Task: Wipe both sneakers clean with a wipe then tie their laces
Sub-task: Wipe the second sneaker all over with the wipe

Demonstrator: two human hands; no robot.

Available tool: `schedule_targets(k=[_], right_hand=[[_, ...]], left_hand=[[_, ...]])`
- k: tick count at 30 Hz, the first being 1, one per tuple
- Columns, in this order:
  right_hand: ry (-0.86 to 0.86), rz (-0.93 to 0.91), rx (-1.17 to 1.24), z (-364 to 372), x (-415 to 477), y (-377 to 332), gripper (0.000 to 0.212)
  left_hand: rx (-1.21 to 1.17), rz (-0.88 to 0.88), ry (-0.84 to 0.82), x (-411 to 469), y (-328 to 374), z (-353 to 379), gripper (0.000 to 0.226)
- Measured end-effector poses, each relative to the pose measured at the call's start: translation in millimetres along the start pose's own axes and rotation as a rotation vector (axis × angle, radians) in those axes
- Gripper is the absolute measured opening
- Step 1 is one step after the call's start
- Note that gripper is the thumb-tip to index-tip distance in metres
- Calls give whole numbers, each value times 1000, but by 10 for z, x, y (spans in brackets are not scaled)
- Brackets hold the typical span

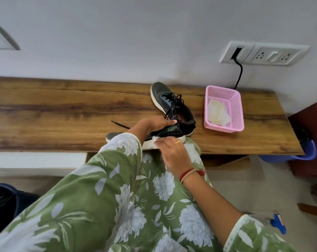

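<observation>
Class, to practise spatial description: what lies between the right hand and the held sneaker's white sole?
A white wipe, which the right hand holds against the sole of the sneaker that the left hand grips. The head view shows it.

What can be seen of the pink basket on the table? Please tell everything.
The pink basket is rectangular and looks like plastic, with walls and floor of fine mesh. It stands upright on the right part of the wooden table, to the right of the resting sneaker and apart from it. A crumpled white wad, probably wipes, lies inside.
</observation>
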State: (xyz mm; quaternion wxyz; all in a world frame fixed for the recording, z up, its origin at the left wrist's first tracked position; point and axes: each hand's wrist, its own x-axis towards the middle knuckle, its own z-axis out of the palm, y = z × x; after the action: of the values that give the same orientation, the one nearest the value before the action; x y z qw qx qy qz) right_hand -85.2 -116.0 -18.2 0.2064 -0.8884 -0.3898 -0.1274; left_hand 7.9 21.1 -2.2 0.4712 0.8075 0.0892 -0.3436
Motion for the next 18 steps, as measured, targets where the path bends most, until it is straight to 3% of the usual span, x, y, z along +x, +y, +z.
schedule_targets(k=[3, 5, 13, 16, 18], right_hand=[[280, 661, 217, -39, 27, 169, 20], [238, 759, 228, -31, 61, 242, 16], [41, 306, 35, -36, 49, 106, 31], [-79, 12, -39, -11, 45, 16, 29], [-59, -45, -18, 0, 27, -1, 31]], left_hand=[[2, 16, 5, -5, 2, 5, 39], [10, 7, 9, -14, 15, 18, 38], [-3, -3, 4, -1, 3, 14, 44], [-14, -25, -18, -18, 10, 10, 43], [-25, -31, -25, -41, 5, 7, 46]])
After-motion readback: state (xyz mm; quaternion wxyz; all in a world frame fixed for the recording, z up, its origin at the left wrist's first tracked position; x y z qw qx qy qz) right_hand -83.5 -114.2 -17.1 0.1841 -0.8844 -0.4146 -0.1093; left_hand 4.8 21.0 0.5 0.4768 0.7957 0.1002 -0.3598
